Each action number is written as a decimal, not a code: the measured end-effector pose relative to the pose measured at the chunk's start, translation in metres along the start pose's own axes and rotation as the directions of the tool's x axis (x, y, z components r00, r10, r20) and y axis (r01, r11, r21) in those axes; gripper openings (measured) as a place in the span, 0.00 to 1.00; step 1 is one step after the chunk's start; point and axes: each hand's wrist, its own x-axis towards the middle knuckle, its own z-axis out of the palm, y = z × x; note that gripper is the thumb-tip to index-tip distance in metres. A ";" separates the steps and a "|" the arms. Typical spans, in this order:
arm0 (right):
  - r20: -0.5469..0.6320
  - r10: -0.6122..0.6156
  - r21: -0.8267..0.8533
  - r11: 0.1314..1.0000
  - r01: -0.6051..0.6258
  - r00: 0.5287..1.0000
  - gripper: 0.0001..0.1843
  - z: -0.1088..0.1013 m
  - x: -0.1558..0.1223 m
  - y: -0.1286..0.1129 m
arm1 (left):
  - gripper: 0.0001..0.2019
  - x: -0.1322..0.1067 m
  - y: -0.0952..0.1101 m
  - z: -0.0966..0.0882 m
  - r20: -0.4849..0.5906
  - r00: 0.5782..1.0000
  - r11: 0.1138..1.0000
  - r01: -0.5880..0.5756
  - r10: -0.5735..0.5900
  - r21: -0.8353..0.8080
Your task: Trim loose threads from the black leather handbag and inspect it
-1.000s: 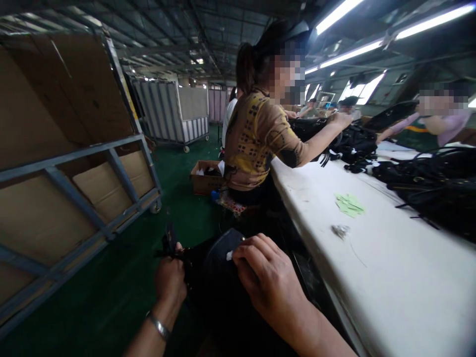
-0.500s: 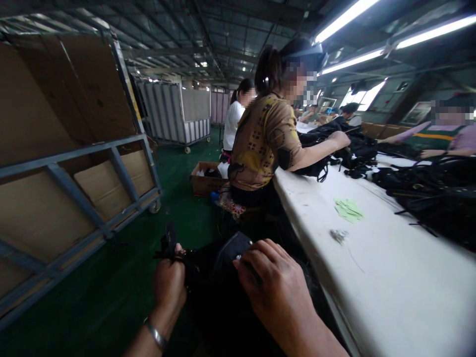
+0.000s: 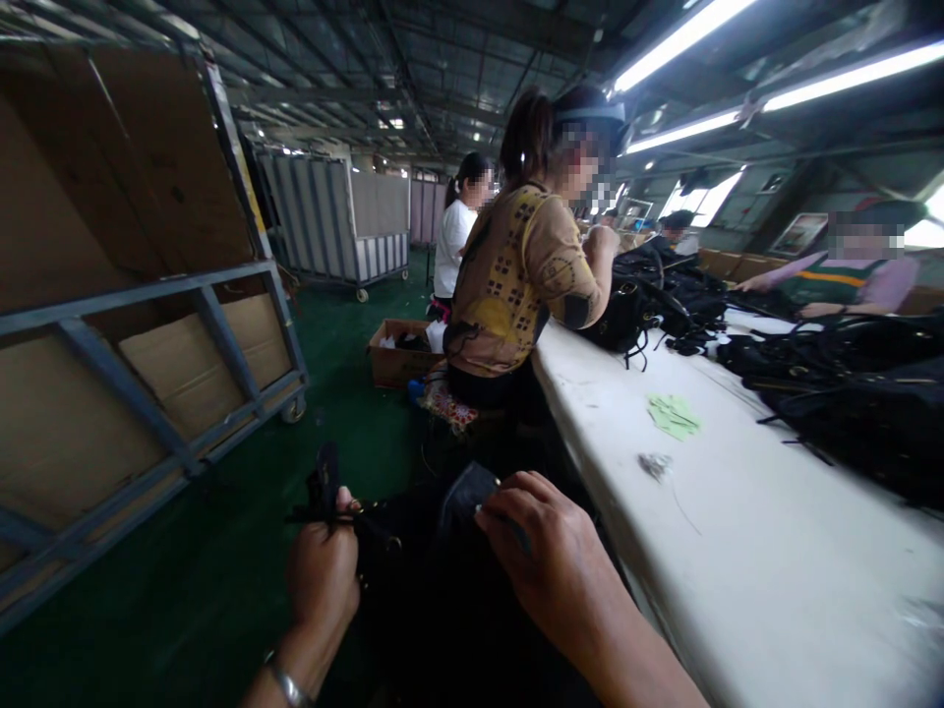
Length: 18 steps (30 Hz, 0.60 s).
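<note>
A dark black bag (image 3: 466, 497) with small gold-coloured metal fittings is held low in front of me. My left hand (image 3: 323, 572), a silver bangle at its wrist, is closed around the bag's strap end at the left, and black strap pieces stick up above the fist. On the right, my right hand (image 3: 547, 551) pinches the bag's upper edge between thumb and bent fingers. A small pale spot shows at the thumb tip, too small to name. The bag's lower part is lost in shadow.
To the right runs a white table (image 3: 744, 560) bearing a pile of black bags (image 3: 870, 379), green paper slips (image 3: 673, 416) and a small clear crumpled bit (image 3: 654, 466). A co-worker (image 3: 508, 265) sits ahead. A wheeled cart (image 3: 147, 383) lined with cardboard stands left; a carton (image 3: 398, 364) lies beyond.
The view has shifted slightly, so the surroundings sit a little further left. Both hands keep their hold on the bag. The co-worker ahead has drawn a raised hand back towards the head.
</note>
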 end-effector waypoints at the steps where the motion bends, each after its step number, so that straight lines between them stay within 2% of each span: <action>1: 0.007 0.009 -0.006 1.000 -0.009 1.000 0.10 -0.002 0.000 0.000 | 0.27 -0.001 0.001 0.000 0.002 1.000 1.000 0.002 -0.002 0.009; 5: 0.046 -0.027 -0.109 0.994 0.032 0.999 0.11 -0.004 0.001 0.000 | 0.27 -0.008 0.002 -0.002 0.000 1.000 1.000 0.001 -0.001 -0.022; 8: 0.029 -0.045 -0.231 0.972 0.050 0.999 0.10 0.000 0.002 0.001 | 0.25 -0.015 0.002 -0.003 -0.012 0.998 0.995 -0.067 0.066 -0.075; 10: -0.003 -0.025 -0.253 0.967 0.023 1.000 0.10 0.003 0.003 0.004 | 0.24 -0.018 0.002 -0.004 -0.016 0.993 0.989 -0.116 0.115 -0.089; 12: -0.016 0.000 -0.185 0.983 -0.003 1.000 0.10 0.005 0.004 0.008 | 0.24 -0.019 0.001 -0.005 -0.010 0.994 0.991 -0.107 0.106 -0.079; 14: -0.013 0.026 -0.046 0.999 -0.026 1.000 0.10 0.005 0.003 0.013 | 0.25 -0.017 0.001 -0.005 0.002 0.998 0.996 -0.060 0.060 -0.059; 18: 0.004 0.084 0.189 0.979 -0.083 0.996 0.10 0.002 0.002 0.020 | 0.26 -0.014 0.000 -0.005 0.006 1.000 0.999 -0.006 0.006 -0.045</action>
